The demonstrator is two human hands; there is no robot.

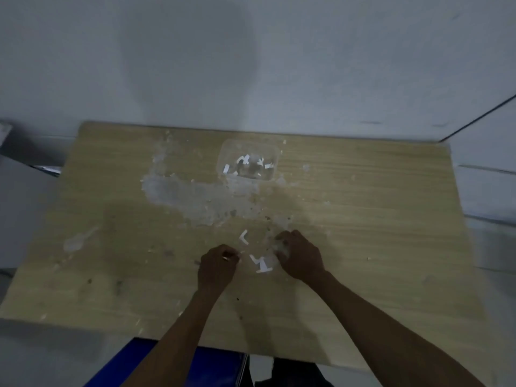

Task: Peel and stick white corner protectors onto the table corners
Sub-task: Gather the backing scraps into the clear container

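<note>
A light wooden table [377, 247] fills the view. One white L-shaped corner protector [244, 237] lies on the tabletop between my hands, and two more white pieces [262, 264] lie just below it. My left hand [217, 268] is curled with its fingertips pinched on something small and pale that is too blurred to name. My right hand [300, 254] is curled over a whitish clear piece at its fingertips, beside the loose protectors. The image is blurred.
A clear plastic container [248, 160] holding several white protectors stands at the back middle of the table. A large grey-white scuffed patch [190, 196] covers the table's left centre. A blue seat [134, 364] is under the near edge. A wall rises behind.
</note>
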